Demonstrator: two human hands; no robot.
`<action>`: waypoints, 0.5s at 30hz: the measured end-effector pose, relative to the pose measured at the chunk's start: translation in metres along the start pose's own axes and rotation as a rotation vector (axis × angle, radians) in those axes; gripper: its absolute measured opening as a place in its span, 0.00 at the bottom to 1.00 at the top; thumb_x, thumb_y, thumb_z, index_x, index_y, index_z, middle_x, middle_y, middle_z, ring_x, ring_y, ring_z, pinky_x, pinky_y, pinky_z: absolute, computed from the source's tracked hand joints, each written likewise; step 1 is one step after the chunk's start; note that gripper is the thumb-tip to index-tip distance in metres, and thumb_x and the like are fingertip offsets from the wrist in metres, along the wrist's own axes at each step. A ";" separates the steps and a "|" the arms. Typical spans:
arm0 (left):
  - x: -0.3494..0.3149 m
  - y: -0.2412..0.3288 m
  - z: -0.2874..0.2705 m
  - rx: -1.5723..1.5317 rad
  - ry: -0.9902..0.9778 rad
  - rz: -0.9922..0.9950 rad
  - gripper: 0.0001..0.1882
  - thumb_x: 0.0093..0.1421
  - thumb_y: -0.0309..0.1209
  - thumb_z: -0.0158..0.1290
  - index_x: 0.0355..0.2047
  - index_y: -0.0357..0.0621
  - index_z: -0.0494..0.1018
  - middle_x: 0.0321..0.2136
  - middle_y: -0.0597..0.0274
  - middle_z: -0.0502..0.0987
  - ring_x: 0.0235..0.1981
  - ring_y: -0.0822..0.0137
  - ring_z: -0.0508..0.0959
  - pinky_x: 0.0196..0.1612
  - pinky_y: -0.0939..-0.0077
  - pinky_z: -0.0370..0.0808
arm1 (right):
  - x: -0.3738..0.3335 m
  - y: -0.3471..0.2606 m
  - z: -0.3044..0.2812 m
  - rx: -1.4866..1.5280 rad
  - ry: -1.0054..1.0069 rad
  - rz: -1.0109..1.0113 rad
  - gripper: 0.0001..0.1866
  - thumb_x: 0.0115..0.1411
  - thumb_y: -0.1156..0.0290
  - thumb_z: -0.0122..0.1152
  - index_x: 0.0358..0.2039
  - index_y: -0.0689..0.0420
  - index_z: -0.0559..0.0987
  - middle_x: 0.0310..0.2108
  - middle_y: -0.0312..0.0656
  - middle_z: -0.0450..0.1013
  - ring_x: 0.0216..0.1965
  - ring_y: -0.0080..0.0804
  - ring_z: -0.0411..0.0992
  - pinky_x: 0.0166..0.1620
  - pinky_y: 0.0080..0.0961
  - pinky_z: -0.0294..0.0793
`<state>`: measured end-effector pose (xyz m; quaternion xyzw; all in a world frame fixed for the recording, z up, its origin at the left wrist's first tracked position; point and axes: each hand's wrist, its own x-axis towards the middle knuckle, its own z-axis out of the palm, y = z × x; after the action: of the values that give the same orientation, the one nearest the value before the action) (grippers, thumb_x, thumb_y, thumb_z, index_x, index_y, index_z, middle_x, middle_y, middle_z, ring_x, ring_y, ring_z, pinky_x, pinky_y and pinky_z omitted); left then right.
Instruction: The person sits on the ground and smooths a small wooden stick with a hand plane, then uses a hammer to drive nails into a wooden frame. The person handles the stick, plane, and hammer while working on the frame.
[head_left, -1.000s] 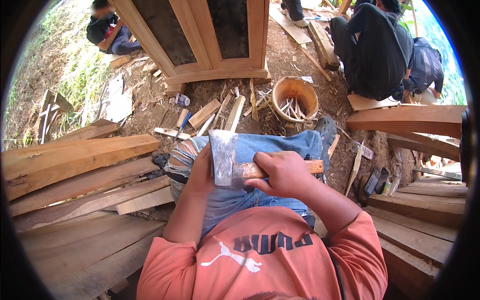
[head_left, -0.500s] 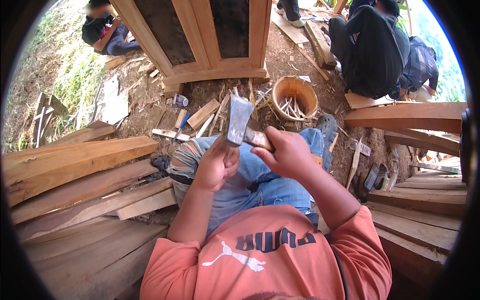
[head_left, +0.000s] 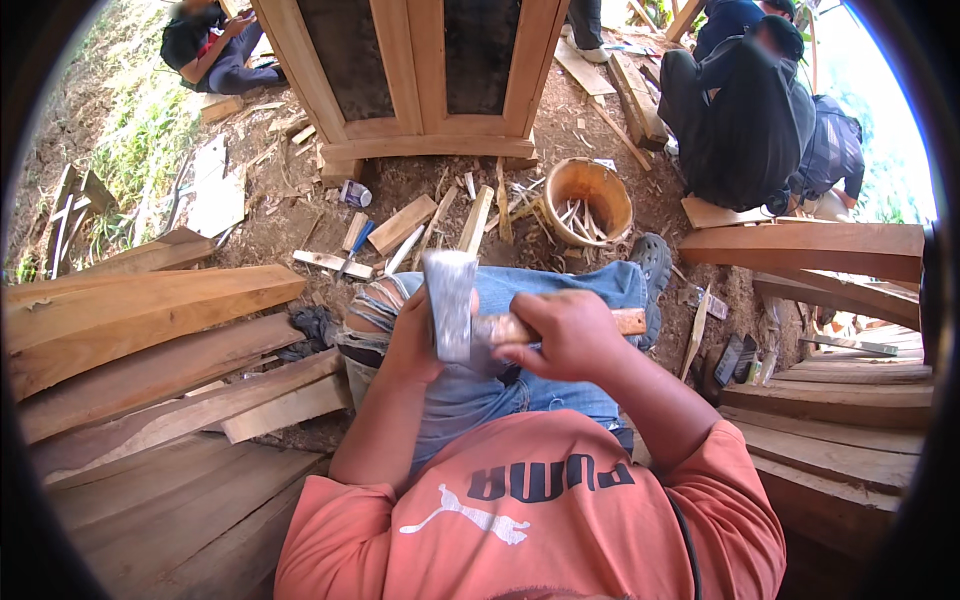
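My right hand point(head_left: 565, 335) is wrapped round the wooden handle point(head_left: 630, 321) of a hatchet, a short stretch of it showing past my fist. Its grey metal head point(head_left: 450, 305), slightly blurred, is upright in front of my left hand point(head_left: 408, 335), over my lap. A pale wooden strip point(head_left: 478, 220) rises from behind the head, and my left hand is closed on it. The hatchet head covers most of those fingers and the strip's lower end, so whether blade and wood touch is hidden.
A round bucket point(head_left: 590, 200) of wood slivers stands beyond my knee, near a framed wooden panel point(head_left: 420, 145). A blue-handled tool point(head_left: 357, 245) lies among offcuts. Timber is stacked left point(head_left: 160, 320) and right point(head_left: 840, 400). Several people sit farther off, one in black point(head_left: 745, 130).
The hatchet head has dropped and shifted left, now covering more of my left hand. More of the handle shows right of my right hand. The pale strip has come into sight above the head.
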<state>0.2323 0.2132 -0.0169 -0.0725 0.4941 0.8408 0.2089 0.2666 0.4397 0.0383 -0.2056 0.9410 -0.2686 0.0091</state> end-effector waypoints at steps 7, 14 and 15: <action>0.001 -0.014 -0.022 0.165 -0.086 0.171 0.23 0.71 0.23 0.57 0.66 0.41 0.71 0.44 0.69 0.79 0.39 0.78 0.78 0.39 0.80 0.74 | -0.003 -0.016 -0.008 -0.014 -0.109 -0.005 0.29 0.64 0.40 0.70 0.34 0.56 0.75 0.25 0.51 0.78 0.30 0.61 0.80 0.35 0.54 0.76; 0.000 -0.008 -0.011 0.224 -0.065 0.216 0.17 0.74 0.26 0.55 0.62 0.39 0.74 0.41 0.69 0.78 0.34 0.80 0.76 0.29 0.84 0.68 | 0.006 -0.012 -0.009 0.021 -0.042 0.033 0.28 0.65 0.40 0.69 0.34 0.56 0.75 0.24 0.51 0.78 0.30 0.60 0.80 0.35 0.54 0.76; 0.002 -0.010 -0.014 0.296 -0.076 0.297 0.17 0.74 0.25 0.55 0.62 0.40 0.74 0.40 0.69 0.78 0.34 0.80 0.75 0.29 0.84 0.67 | 0.001 -0.017 -0.005 0.029 -0.057 0.030 0.28 0.65 0.41 0.69 0.34 0.56 0.76 0.24 0.51 0.78 0.31 0.60 0.81 0.35 0.54 0.77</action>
<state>0.2339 0.2057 -0.0323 0.0642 0.6092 0.7828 0.1096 0.2714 0.4284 0.0515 -0.1986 0.9394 -0.2760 0.0427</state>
